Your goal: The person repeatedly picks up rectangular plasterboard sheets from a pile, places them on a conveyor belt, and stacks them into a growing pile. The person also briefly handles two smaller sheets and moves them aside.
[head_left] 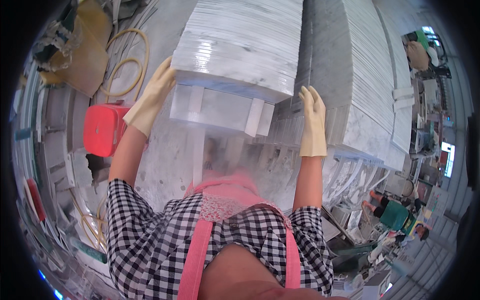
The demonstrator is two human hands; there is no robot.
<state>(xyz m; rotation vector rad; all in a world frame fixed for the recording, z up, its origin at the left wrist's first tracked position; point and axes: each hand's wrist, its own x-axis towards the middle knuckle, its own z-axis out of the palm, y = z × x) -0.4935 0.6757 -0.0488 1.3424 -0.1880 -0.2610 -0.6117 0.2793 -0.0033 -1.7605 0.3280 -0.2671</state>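
In front of me rises a tall stack of thin grey-white stone tiles (235, 60), with glossy wet-looking front edges. It rests on a paler block (225, 111) that has light straps or strips on its front. My left hand (154, 95), in a cream rubber glove, has its fingers stretched along the stack's left front corner and appears to touch it. Beyond the right front corner, my right hand (313, 120), gloved alike, points forward with straight fingers, a little apart from the tiles. The far sides of both hands are hidden. Nothing shows gripped in either.
More tile stacks (372, 95) stand close on my right, tied with pale straps. A red plastic container (102, 130) and a coiled yellow hose (142, 60) lie left. Another person (395, 215) sits at far right among clutter. A pink apron (230, 195) covers my front.
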